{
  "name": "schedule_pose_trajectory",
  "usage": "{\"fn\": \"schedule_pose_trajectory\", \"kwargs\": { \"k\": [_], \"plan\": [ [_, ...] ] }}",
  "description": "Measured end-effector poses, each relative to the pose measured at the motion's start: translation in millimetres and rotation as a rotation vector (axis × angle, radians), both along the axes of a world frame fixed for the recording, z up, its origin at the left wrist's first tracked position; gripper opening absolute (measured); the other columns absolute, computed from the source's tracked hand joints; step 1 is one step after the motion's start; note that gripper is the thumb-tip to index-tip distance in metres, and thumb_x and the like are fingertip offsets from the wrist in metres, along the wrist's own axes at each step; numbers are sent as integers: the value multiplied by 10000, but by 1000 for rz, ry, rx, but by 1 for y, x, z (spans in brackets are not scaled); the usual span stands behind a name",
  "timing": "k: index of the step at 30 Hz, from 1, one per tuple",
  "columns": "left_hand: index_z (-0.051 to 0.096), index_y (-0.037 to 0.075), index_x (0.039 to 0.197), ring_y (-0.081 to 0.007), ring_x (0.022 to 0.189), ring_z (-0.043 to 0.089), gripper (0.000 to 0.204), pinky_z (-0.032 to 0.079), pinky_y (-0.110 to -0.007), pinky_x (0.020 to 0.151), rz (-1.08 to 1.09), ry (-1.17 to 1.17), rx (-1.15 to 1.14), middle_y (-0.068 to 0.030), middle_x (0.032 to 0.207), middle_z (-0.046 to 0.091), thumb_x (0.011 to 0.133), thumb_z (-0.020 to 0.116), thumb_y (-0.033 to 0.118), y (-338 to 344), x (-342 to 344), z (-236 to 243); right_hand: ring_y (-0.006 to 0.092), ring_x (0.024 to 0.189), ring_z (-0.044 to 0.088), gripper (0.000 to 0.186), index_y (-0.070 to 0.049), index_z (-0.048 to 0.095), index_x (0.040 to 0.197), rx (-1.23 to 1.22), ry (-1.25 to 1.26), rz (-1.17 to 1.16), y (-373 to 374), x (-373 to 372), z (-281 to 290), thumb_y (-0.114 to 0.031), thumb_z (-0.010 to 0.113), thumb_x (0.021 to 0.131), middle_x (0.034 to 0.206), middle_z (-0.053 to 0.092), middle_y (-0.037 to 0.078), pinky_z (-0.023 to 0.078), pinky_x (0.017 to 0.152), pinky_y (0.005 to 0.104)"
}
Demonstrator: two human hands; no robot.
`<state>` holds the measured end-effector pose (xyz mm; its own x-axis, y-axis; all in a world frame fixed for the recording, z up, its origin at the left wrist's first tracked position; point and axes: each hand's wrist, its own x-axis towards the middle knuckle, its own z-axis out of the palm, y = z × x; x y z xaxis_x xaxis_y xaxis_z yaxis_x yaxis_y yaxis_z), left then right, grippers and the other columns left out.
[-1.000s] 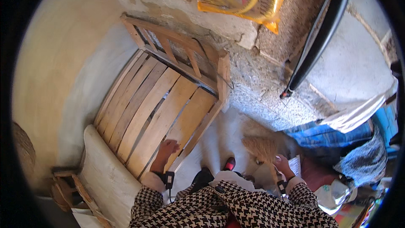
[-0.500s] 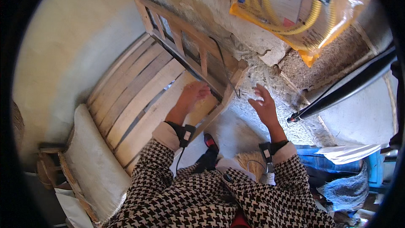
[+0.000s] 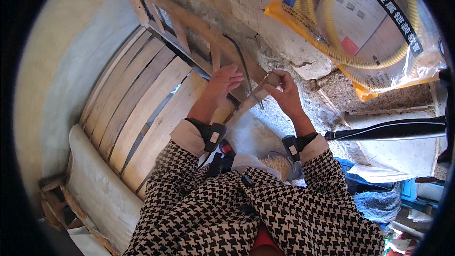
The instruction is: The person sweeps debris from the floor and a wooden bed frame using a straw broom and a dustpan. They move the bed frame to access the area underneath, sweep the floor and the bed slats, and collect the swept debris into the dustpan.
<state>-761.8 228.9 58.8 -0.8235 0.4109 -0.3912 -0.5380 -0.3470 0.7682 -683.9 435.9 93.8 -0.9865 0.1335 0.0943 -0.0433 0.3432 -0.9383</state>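
Left hand (image 3: 220, 85): open, palm turned inward, fingers loosely extended and a little apart, positioned in front of the top rail (image 3: 194, 23) of a slatted wooden bench (image 3: 151, 114); contact with the rail cannot be determined. Right hand (image 3: 287, 97): thumb and fingers bent about the upper end of the bench's near-side wooden member (image 3: 244, 108); whether they are closed on the wood cannot be confirmed.

The bench lies left of and below the left hand, its seat slats running down toward the lower left. A dark cord (image 3: 241, 59) hangs over the rail between the two hands, its lower end near the right thumb. Above and right of the right hand is a clear and orange bag (image 3: 365, 87) containing yellow corrugated hose (image 3: 332, 19). Right of the right wrist, a long black object (image 3: 393, 129) extends outward. Below both hands, a straw broom (image 3: 277, 165) shows between the forearms. A pale sheet (image 3: 97, 175) lies well below and left of the left hand.
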Motion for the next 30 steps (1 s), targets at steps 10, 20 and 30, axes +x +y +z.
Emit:
{"fn": "schedule_pose_trajectory", "kwargs": {
  "k": [10,20,30],
  "plan": [
    [558,104,918,-151,828,553,349,470,-311,778,80,-33,-177,-26,869,568,762,723,370,37,-19,-34,164,970,533,464,-48,487,1117,-25,-31,15,-3,-6,-3,-118,716,719,1037,562,92,427,859,293],
    [580,40,1024,-200,822,608,284,485,-366,716,262,28,228,-82,894,605,757,670,73,69,-39,-87,166,1044,542,478,-50,529,1133,-68,51,0,-23,-11,-1,-37,686,681,1128,585,76,422,903,289],
    [519,8,1026,-208,744,585,283,478,-366,632,310,-151,297,-81,873,578,828,634,174,63,11,-2,183,939,587,427,-53,549,1087,65,115,-5,-28,16,10,-73,693,686,1011,606,96,462,836,315]
  ]
}}
